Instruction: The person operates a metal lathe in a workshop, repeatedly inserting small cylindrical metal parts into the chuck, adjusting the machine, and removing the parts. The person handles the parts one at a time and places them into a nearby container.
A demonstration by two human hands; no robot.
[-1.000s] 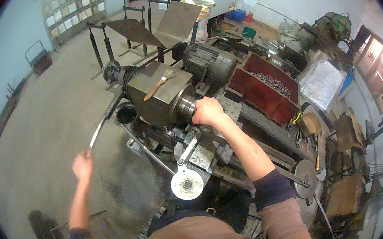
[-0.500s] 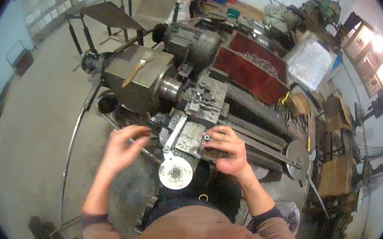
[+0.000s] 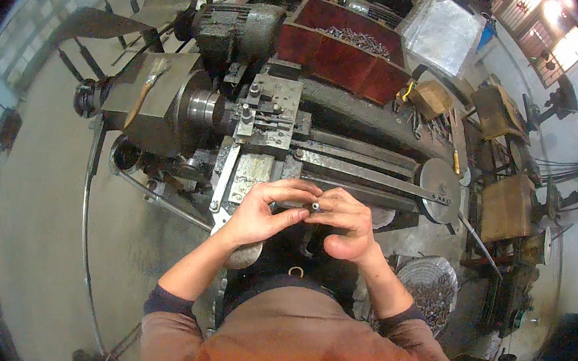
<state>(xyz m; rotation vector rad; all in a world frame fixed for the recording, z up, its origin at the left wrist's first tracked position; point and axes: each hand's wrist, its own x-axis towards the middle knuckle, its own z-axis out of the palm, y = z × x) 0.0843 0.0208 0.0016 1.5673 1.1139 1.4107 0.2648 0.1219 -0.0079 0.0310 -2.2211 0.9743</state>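
A lathe stands before me, its round metal chuck (image 3: 205, 109) to the left and its tool post (image 3: 247, 114) on the carriage. Over the near side of the carriage, my right hand (image 3: 346, 218) has a small metal sleeve (image 3: 316, 206) with a dark bore between its fingers. My left hand (image 3: 268, 213) meets it from the left, thumb apart from the stretched fingers, fingertips close to the sleeve. Whether they touch it I cannot tell. Beneath my left wrist, the pale round handwheel (image 3: 244, 257) is partly hidden.
Behind the lathe bed is a dark red tray (image 3: 340, 66) holding many small metal parts. A brush (image 3: 143, 97) lies on the headstock. To the right stand a round disc (image 3: 440, 180) and a wooden block (image 3: 430, 100). Low on the right, a basket (image 3: 446, 269) holds small parts.
My left hand has come right, from beside the lathe to my right hand. My right hand still holds the sleeve. The view has shifted, so the lathe sits further left and higher.
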